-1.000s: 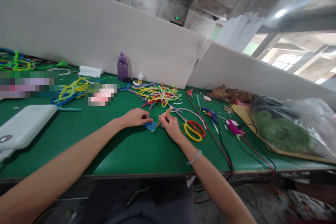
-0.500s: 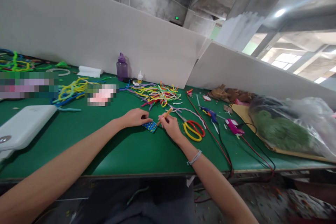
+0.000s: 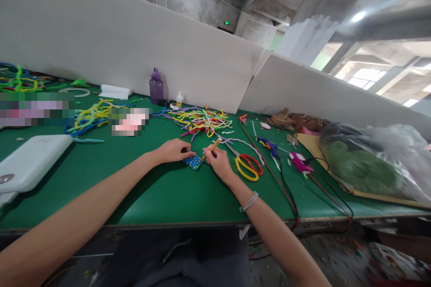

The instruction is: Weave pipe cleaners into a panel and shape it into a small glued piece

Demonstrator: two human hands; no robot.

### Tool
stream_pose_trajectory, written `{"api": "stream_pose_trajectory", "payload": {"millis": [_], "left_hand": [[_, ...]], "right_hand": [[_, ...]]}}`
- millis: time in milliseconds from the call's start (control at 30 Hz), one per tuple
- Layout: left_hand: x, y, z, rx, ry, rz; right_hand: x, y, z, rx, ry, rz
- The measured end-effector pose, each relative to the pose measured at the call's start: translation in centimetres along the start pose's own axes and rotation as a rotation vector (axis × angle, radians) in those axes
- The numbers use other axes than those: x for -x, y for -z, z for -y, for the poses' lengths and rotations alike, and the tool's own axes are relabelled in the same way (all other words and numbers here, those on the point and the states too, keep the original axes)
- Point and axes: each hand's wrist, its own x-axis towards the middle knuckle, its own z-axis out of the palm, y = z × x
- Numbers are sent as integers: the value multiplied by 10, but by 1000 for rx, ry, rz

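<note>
Right hand (image 3: 218, 161): fingers closed in a pinch around a wooden stick (image 3: 214, 144). The stick is tilted, its upper end projecting above the fingers and its lower end at the right edge of the dotted piece (image 3: 193, 163). Whether the tip touches the piece cannot be told.

Left hand (image 3: 173, 150): palm down, fingers bent, fingertips at the upper left edge of the dotted piece. How far the fingers are open, and whether they pinch or only press the piece, cannot be told.

Dotted piece: blue with yellow dots, lying on the green table (image 3: 161, 202) between the 2 hands. Its upper left part is covered by the left hand.

Scissors (image 3: 248, 168): on the table just right of the right hand, with 1 yellow handle and 1 red handle.

Fuzzy strips (image 3: 202, 121): multicolored, in a loose pile beyond both hands. A purple bottle (image 3: 156, 89) and a small white bottle (image 3: 179, 98) stand upright behind the pile, to its left.

Right side: a blue glue gun (image 3: 269, 146) lies beyond the scissors; a magenta device (image 3: 301, 163) lies farther right, near a clear plastic bag (image 3: 367, 166) with green material inside.

Left side: a white device (image 3: 37, 161) occupies the near area.
</note>
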Motion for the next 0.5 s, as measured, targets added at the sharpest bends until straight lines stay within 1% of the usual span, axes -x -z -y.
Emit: {"api": "stream_pose_trajectory", "payload": {"millis": [500], "left_hand": [[0, -1, 1, 11, -2, -19]], "right_hand": [[0, -1, 0, 4, 1, 1]]}}
